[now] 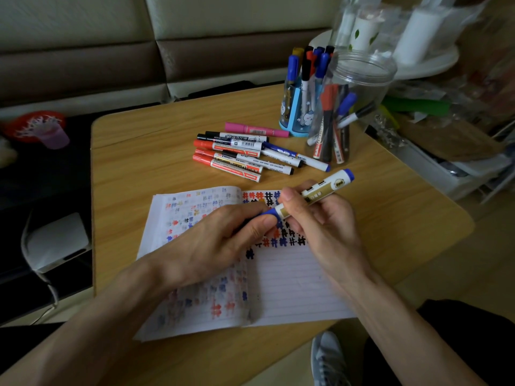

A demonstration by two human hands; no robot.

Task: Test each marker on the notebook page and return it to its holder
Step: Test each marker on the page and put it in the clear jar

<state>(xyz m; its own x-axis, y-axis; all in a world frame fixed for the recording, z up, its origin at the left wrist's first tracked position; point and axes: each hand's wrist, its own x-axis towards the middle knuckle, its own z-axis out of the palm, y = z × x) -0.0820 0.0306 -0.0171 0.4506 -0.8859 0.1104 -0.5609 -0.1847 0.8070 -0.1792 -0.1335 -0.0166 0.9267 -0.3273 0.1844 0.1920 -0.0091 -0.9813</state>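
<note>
Above the open notebook (292,282), my right hand (320,221) grips the white and gold barrel of a blue marker (320,190). My left hand (220,240) pinches the marker's blue cap (269,213) at its lower end. Rows of red, blue and black hash marks cover the top of the right page. A pile of loose markers (245,154) lies on the table beyond the notebook. Behind it stand a blue holder (295,118) full of markers and a clear plastic jar (348,107) with several markers inside.
The wooden table (133,168) ends close on the right, where plastic bins and bags are stacked. A pink marker (256,129) lies by the blue holder. A sofa runs along the back, and a red tray with a purple cup (53,135) sits at the left.
</note>
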